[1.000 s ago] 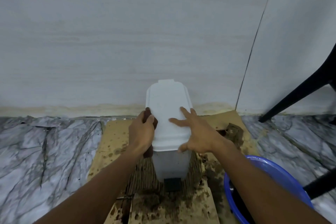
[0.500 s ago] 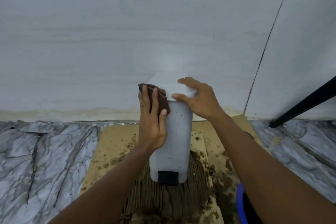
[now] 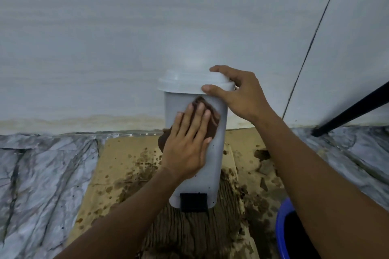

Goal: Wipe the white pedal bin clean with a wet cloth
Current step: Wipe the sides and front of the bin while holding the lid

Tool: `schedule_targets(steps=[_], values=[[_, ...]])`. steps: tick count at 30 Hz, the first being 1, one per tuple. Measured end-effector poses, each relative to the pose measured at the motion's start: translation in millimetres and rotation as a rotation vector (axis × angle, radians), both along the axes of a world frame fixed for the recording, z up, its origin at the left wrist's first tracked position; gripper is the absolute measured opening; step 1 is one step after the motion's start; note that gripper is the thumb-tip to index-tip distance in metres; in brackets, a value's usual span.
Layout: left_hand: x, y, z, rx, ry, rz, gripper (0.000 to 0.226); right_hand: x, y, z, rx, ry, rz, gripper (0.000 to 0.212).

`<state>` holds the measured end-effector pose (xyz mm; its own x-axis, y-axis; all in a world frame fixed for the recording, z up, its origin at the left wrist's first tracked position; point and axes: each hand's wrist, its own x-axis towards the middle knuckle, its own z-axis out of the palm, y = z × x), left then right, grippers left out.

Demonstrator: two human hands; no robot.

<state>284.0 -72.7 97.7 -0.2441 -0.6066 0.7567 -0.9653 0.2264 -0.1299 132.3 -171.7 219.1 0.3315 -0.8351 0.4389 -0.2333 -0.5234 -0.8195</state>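
Note:
The white pedal bin (image 3: 216,166) stands upright on wet cardboard against the wall, its lid (image 3: 189,84) closed and its black pedal (image 3: 193,202) facing me. Small dark specks dot its front. My left hand (image 3: 187,145) lies flat on the bin's front, fingers spread, pressing a brown cloth (image 3: 211,121) against it. The cloth sticks out above and to the left of my fingers. My right hand (image 3: 237,94) grips the right side of the lid, thumb on the front rim.
Stained, soaked cardboard (image 3: 117,166) covers the floor under the bin. A blue bucket (image 3: 283,229) sits at the lower right beside my right arm. A black chair leg (image 3: 349,111) slants down at the right. Marble floor (image 3: 42,185) lies to the left.
My left hand slid the cloth from the bin's upper left edge down onto its front face. My right hand stays on the lid. My view has dropped lower, showing more of the bin's front.

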Motion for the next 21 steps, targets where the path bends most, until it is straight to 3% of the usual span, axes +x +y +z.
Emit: schedule_targets(steps=[2, 4, 8, 10, 16, 21], values=[[7.8, 1.2, 1.3, 0.013, -0.151, -0.062, 0.059, 0.6, 0.8, 0.2, 0.011, -0.004, 0.003, 0.056], [21.6, 4.4, 0.8, 0.006, -0.154, -0.101, 0.058, 2.6, 2.7, 0.1, 0.019, -0.003, 0.003, 0.057], [32.8, 12.4, -3.4, -0.015, 0.207, 0.02, 0.061, 8.0, 7.4, 2.2, 0.025, 0.03, -0.004, 0.053], [16.3, 8.5, 2.1, -0.001, 0.282, 0.063, 0.061, 7.7, 7.4, 2.5, 0.033, 0.02, -0.004, 0.051], [-9.1, -4.7, 17.7, 0.009, -0.029, -0.011, 0.059, 4.8, 6.6, 3.3, 0.042, 0.011, -0.002, 0.052], [23.1, 5.6, 1.9, -0.041, 0.341, 0.046, 0.064, 6.9, 9.4, 4.2, 0.053, 0.013, 0.012, 0.047]])
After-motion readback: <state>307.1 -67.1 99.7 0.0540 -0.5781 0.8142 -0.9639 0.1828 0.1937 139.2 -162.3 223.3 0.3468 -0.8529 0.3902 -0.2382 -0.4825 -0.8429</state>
